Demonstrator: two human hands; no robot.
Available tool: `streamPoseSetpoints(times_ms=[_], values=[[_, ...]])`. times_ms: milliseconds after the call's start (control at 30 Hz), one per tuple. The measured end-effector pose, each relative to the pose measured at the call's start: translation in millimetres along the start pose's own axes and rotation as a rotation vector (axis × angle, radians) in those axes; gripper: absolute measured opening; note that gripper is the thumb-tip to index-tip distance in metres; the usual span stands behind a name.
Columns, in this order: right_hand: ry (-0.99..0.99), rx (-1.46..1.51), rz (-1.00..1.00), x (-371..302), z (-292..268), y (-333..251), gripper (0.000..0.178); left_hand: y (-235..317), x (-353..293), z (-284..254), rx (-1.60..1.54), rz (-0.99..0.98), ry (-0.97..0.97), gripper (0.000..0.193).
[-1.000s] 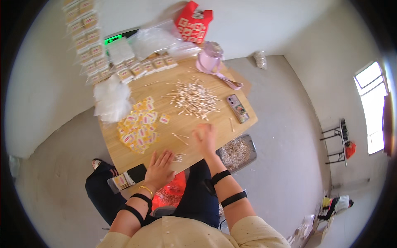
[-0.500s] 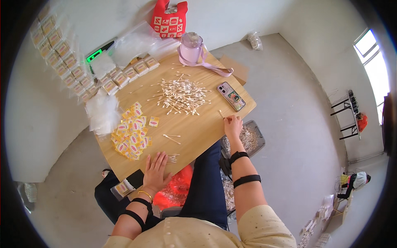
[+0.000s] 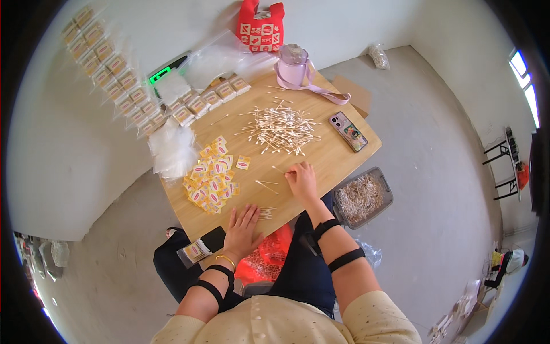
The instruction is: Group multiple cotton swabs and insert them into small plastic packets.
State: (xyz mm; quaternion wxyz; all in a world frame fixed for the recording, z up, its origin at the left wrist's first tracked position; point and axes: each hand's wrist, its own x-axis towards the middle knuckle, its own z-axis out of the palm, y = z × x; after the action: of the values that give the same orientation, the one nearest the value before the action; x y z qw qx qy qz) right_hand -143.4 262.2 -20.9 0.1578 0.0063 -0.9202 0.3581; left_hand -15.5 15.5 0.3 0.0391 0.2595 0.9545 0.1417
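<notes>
Head view, right hand (image 3: 302,179): fingertips narrowed on one cotton swab (image 3: 277,168), over the bench (image 3: 333,164).
Left hand (image 3: 243,228): flat, beside a swab row (image 3: 266,213), nothing visibly gripped.
Swab handling: probably light, thin, soft-tipped; best pinched mid-stem.
Grey tub (image 3: 388,199): loose swabs.
Red bag (image 3: 279,241): more swabs.
Clear pouch (image 3: 193,251): swabs lined up.

Off-white walls, the far one (image 3: 355,28) and the right-hand one (image 3: 458,57), met at a corner beyond the table, above a plain grey floor (image 3: 424,172) marked with small pale specks. A light wooden table (image 3: 338,160) stood near the wall, its grain running along the top. High on the right, a window (image 3: 532,106) glared white with brightness. Below it, a narrow side table (image 3: 514,166) with black legs stood near the right-hand wall.
</notes>
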Motion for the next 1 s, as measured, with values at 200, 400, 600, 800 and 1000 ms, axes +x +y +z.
streamPoseSetpoints(times_ms=[200,400,600,800,1000], values=[[-0.158,-0.063,-0.1,-12.2,24.5,-31.8,0.007,-2.2,-3.7,0.5,-0.046,0.002,0.061,0.078],[-0.281,-0.016,-0.222,-47.0,31.3,-57.5,0.007,-6.5,-6.7,4.1,-0.095,0.005,0.102,0.081],[-0.335,0.159,-0.153,-52.8,12.0,-55.3,0.009,-1.7,-4.8,0.9,0.009,-0.016,0.065,0.084],[-0.288,0.084,-0.094,-82.1,-23.7,-48.3,0.027,-3.2,-7.1,4.8,0.024,-0.009,0.049,0.084],[-0.373,-0.346,-0.301,-121.5,-35.6,-63.4,0.076,-4.0,-6.0,11.4,0.074,0.022,0.108,0.086]])
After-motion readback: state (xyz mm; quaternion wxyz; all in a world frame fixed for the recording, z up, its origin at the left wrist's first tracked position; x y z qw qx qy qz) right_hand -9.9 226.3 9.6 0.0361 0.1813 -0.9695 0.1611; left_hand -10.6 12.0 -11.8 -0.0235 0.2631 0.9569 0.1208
